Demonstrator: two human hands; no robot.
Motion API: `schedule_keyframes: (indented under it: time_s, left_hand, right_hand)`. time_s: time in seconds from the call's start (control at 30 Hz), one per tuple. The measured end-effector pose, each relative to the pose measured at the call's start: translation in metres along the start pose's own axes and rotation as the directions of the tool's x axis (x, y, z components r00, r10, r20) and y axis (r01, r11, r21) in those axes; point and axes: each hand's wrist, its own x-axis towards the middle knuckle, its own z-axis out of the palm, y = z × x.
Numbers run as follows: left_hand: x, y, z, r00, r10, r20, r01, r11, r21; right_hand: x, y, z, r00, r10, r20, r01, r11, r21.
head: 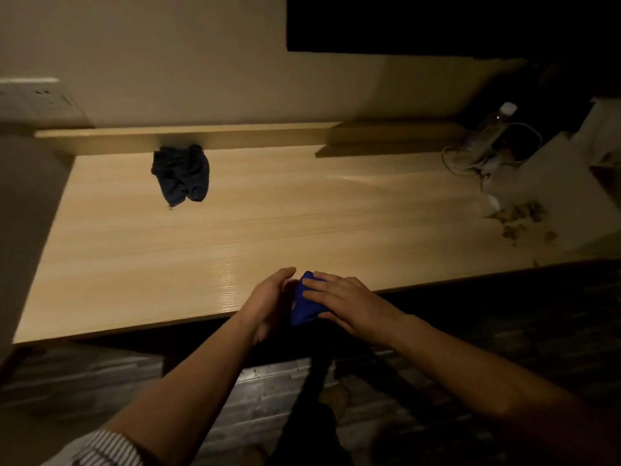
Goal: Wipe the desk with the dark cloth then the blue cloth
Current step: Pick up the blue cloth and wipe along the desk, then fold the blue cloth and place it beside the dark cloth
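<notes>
The dark cloth (181, 173) lies crumpled at the back left of the light wooden desk (141, 250), close to the raised back ledge. The blue cloth (304, 306) is bunched at the desk's front edge, between my two hands. My right hand (339, 297) lies on top of it with the fingers spread over the fabric and the thumb underneath. My left hand (268, 299) is next to the cloth's left side, palm turned toward it, fingers loosely bent. Whether the left fingers touch the cloth is hidden.
A clear plastic bottle (494, 126) lies with a coiled white cable (470, 159) at the back right corner. Crumbs or debris (521, 218) are scattered on the desk's right end. A wall socket (37, 99) sits at far left, and a dark screen (437, 21) above.
</notes>
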Motion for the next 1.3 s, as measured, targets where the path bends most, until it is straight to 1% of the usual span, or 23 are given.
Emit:
schedule_keyframes:
  time_s: [0.03, 0.07, 0.13, 0.2, 0.3, 0.33, 0.4, 0.47, 0.5, 0.53, 0.57, 0.6, 0.63, 0.67, 0.7, 0.73, 0.77, 0.87, 1.0, 1.1, 1.23, 1.27, 1.3]
  left_hand:
    - [-0.018, 0.002, -0.004, 0.994, -0.07, 0.08, 0.078, 0.991, -0.107]
    - [-0.034, 0.004, -0.009, 0.989, -0.077, 0.128, 0.101, 0.975, -0.2]
    - [-0.064, 0.014, -0.02, 0.987, -0.005, 0.162, 0.06, 0.941, -0.334]
    - [-0.092, 0.024, -0.028, 0.983, 0.055, 0.174, 0.022, 0.911, -0.411]
    - [-0.121, 0.038, -0.045, 0.978, 0.103, 0.179, -0.015, 0.899, -0.438]
    - [-0.128, 0.043, -0.052, 0.978, 0.121, 0.168, -0.031, 0.888, -0.459]
    - [-0.139, 0.052, -0.065, 0.978, 0.159, 0.137, -0.065, 0.85, -0.523]
    - [-0.147, 0.062, -0.078, 0.976, 0.192, 0.104, -0.099, 0.813, -0.573]
    - [-0.15, 0.067, -0.084, 0.974, 0.207, 0.091, -0.114, 0.799, -0.59]
    - [-0.152, 0.072, -0.089, 0.971, 0.224, 0.083, -0.129, 0.785, -0.606]
    - [-0.154, 0.077, -0.094, 0.967, 0.243, 0.075, -0.145, 0.767, -0.625]
    - [-0.155, 0.082, -0.099, 0.964, 0.259, 0.061, -0.161, 0.752, -0.639]
    - [-0.155, 0.088, -0.103, 0.961, 0.273, 0.043, -0.182, 0.743, -0.644]
    - [-0.154, 0.093, -0.108, 0.957, 0.289, 0.018, -0.212, 0.743, -0.635]
    - [-0.152, 0.099, -0.114, 0.952, 0.306, -0.014, -0.251, 0.752, -0.609]
    - [-0.148, 0.104, -0.12, 0.945, 0.323, -0.054, -0.296, 0.77, -0.566]
    - [-0.145, 0.109, -0.125, 0.934, 0.343, -0.098, -0.343, 0.788, -0.511]
    - [-0.138, 0.126, -0.14, 0.895, 0.399, -0.2, -0.444, 0.84, -0.313]
    - [-0.129, 0.15, -0.152, 0.828, 0.459, -0.323, -0.514, 0.851, -0.106]
    - [-0.124, 0.169, -0.159, 0.78, 0.496, -0.382, -0.524, 0.851, 0.034]
    - [-0.119, 0.191, -0.172, 0.731, 0.525, -0.436, -0.524, 0.841, 0.134]
    - [-0.117, 0.194, -0.177, 0.728, 0.527, -0.439, -0.525, 0.84, 0.137]
    - [-0.116, 0.197, -0.182, 0.727, 0.529, -0.438, -0.53, 0.838, 0.132]
  right_hand:
    - [0.009, -0.015, -0.009, 1.0, -0.029, -0.01, 0.029, 0.999, -0.018]
    - [0.018, -0.029, -0.018, 0.999, -0.05, -0.004, 0.05, 0.998, -0.033]
    - [0.036, -0.057, -0.038, 0.996, -0.086, 0.029, 0.088, 0.993, -0.08]
    - [0.049, -0.079, -0.055, 0.991, -0.133, 0.026, 0.136, 0.98, -0.147]
    - [0.063, -0.106, -0.08, 0.99, -0.139, 0.004, 0.138, 0.971, -0.195]
    - [0.067, -0.114, -0.088, 0.992, -0.126, -0.026, 0.12, 0.979, -0.164]
    - [0.079, -0.125, -0.097, 0.987, -0.051, -0.153, 0.044, 0.998, -0.05]
    - [0.092, -0.13, -0.099, 0.947, 0.177, -0.269, -0.137, 0.977, 0.162]
    - [0.099, -0.132, -0.099, 0.909, 0.333, -0.25, -0.244, 0.913, 0.327]
    - [0.108, -0.137, -0.099, 0.868, 0.47, -0.16, -0.329, 0.786, 0.523]
    - [0.119, -0.142, -0.098, 0.836, 0.548, -0.018, -0.375, 0.597, 0.709]
    - [0.13, -0.146, -0.095, 0.821, 0.555, 0.131, -0.391, 0.381, 0.838]
    - [0.14, -0.149, -0.09, 0.815, 0.522, 0.251, -0.394, 0.183, 0.901]
    - [0.15, -0.15, -0.086, 0.815, 0.482, 0.321, -0.38, 0.025, 0.925]
    - [0.16, -0.149, -0.082, 0.828, 0.445, 0.342, -0.344, -0.079, 0.936]
    - [0.168, -0.148, -0.08, 0.85, 0.41, 0.331, -0.302, -0.137, 0.943]
    - [0.177, -0.147, -0.08, 0.872, 0.377, 0.312, -0.269, -0.164, 0.949]
    - [0.206, -0.139, -0.084, 0.903, 0.319, 0.287, -0.254, -0.142, 0.957]
    - [0.247, -0.131, -0.085, 0.893, 0.381, 0.241, -0.256, -0.012, 0.967]
    - [0.272, -0.127, -0.088, 0.882, 0.427, 0.197, -0.263, 0.099, 0.96]
    - [0.301, -0.124, -0.094, 0.9, 0.405, 0.163, -0.285, 0.263, 0.922]
    - [0.308, -0.124, -0.094, 0.905, 0.391, 0.167, -0.285, 0.266, 0.921]
    - [0.314, -0.125, -0.093, 0.906, 0.381, 0.182, -0.286, 0.237, 0.928]
